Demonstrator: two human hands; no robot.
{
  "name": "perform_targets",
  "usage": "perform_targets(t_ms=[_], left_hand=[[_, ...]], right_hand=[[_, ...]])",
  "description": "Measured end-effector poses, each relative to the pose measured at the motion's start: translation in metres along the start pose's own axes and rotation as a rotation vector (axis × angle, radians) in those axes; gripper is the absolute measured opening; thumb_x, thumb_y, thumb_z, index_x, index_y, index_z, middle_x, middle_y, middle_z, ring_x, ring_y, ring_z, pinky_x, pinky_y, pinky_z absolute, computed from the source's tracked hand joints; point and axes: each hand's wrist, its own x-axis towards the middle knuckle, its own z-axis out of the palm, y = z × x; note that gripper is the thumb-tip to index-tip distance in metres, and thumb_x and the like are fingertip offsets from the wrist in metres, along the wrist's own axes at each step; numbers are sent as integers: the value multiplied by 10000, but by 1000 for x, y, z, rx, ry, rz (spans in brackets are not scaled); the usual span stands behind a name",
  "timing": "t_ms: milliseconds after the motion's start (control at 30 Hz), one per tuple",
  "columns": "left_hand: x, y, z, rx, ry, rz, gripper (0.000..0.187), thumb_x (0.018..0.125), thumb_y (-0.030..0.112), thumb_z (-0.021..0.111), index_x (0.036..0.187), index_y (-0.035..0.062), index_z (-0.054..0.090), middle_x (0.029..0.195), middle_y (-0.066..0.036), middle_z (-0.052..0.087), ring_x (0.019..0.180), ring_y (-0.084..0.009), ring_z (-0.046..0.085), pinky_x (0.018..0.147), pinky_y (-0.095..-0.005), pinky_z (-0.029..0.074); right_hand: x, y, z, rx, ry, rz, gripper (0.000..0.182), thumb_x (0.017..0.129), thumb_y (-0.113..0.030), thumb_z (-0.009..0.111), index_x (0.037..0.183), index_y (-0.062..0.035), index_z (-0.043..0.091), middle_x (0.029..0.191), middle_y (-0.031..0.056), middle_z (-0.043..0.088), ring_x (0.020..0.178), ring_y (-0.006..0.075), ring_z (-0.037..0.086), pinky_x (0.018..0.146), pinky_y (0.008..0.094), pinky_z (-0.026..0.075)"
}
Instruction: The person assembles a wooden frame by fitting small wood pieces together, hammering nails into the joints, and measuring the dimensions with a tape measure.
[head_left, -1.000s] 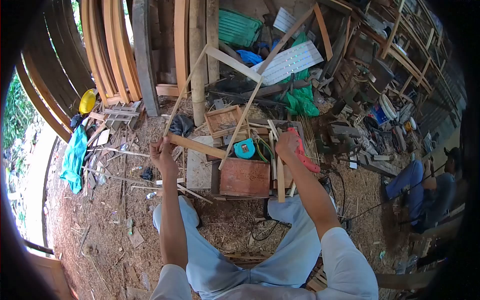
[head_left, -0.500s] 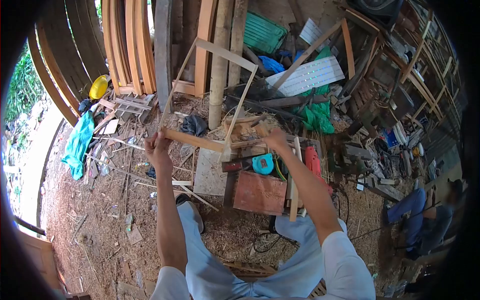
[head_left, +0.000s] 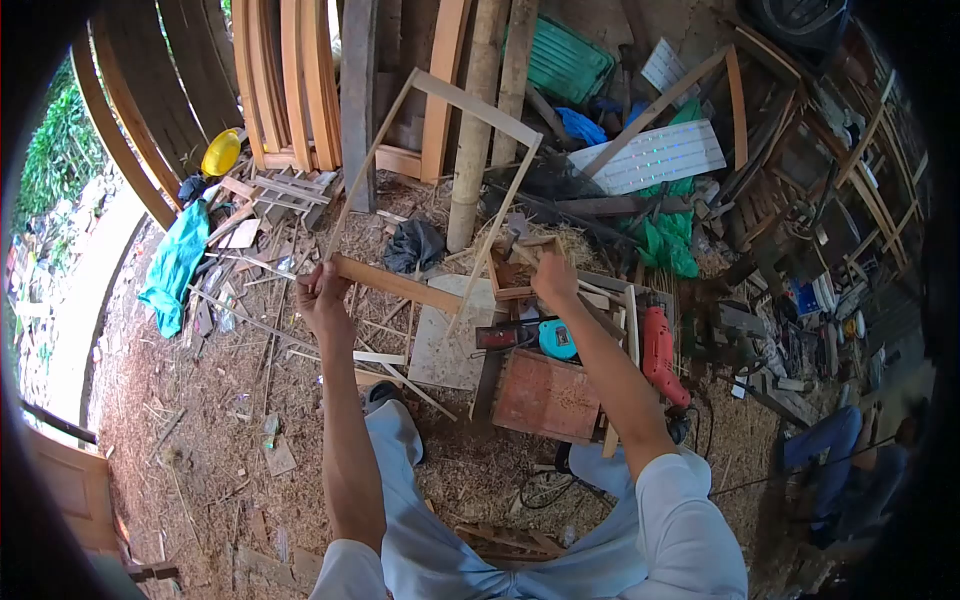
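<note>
My left hand (head_left: 325, 295) is closed on the near left corner of a slim rectangular wooden frame (head_left: 475, 105), which is held tilted up off the ground. The frame's near bar (head_left: 400, 285) is broader than its other sides. My right hand (head_left: 556, 282), slightly blurred, is closed around the wooden handle of what looks like a hammer (head_left: 516, 226), its greyish head pointing away from me. It is over a small open wooden box (head_left: 512, 290). Just below that hand lie a turquoise tape measure (head_left: 558, 339) and a dark red-and-black tool (head_left: 497, 337).
A reddish wooden block (head_left: 545, 393) and a red power tool (head_left: 661, 355) with a cord are before my knees. A pale board (head_left: 450, 345) lies left of them. Bamboo posts (head_left: 477, 130) stand ahead. Shavings cover the ground. Another person (head_left: 845, 470) sits at the right.
The view has shifted, moving the scene rightward. Against the workbench items, my right hand has moved a little left and the tool's head sits higher. My left hand keeps its hold on the frame.
</note>
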Motion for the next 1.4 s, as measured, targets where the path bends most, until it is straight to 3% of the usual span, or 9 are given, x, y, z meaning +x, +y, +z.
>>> perform_targets(t_ms=[233,467,533,767,967,1100,1167,1300,1400], left_hand=[[-6,5,7,-56,-30,-7,153,873,95,677,908,56,533,880,-90,641,778,-154,647,695,-316,573],[-9,1,10,-58,-90,-17,158,879,103,671,880,69,517,924,-102,653,808,-151,655,662,-309,574],[-15,3,19,-37,-110,-46,190,879,100,672,828,76,491,889,-76,642,785,-127,643,651,-288,564],[-19,-1,25,-31,-130,-84,217,857,115,704,812,80,496,857,-58,625,712,-100,613,651,-273,546],[-22,3,35,-33,-190,-50,210,854,109,706,818,76,502,856,-59,624,717,-105,612,658,-279,549],[-43,18,46,-12,-256,-23,211,852,95,705,812,73,499,866,-58,627,746,-106,611,662,-279,550],[-64,31,52,64,-323,-14,211,849,59,698,801,65,493,869,-59,630,779,-109,611,668,-281,553],[-106,45,68,88,-442,-62,199,837,20,697,814,42,501,903,-61,642,848,-115,609,733,-269,543],[-128,42,79,128,-525,-60,199,826,-25,690,811,28,499,936,-93,663,853,-111,620,753,-264,536]], right_hand=[[-14,-4,-11,-6,-32,19,166,918,-139,561,1022,-17,605,829,147,623,733,283,644,601,402,561],[-3,-6,-5,70,-102,122,148,893,-116,600,982,2,610,847,164,617,745,288,641,609,419,566],[0,2,4,86,56,83,143,858,-115,639,831,19,596,717,165,597,660,299,623,558,432,531],[-4,16,-8,101,51,127,167,908,-138,591,889,22,631,736,162,609,692,301,636,590,425,547],[-10,64,-55,201,186,122,327,858,-222,660,960,84,603,811,187,644,722,287,647,611,419,496],[-40,108,-103,541,215,226,360,850,-270,681,895,85,636,694,101,619,578,180,560,551,389,423],[-92,112,-147,569,439,197,272,867,-220,656,810,46,669,694,149,640,641,239,623,569,399,428],[-150,135,-201,676,745,116,291,916,-241,613,758,3,636,599,46,578,520,150,485,511,361,371],[-214,67,-237,776,519,83,275,906,-259,629,797,-7,659,630,21,594,521,118,472,510,333,374]])
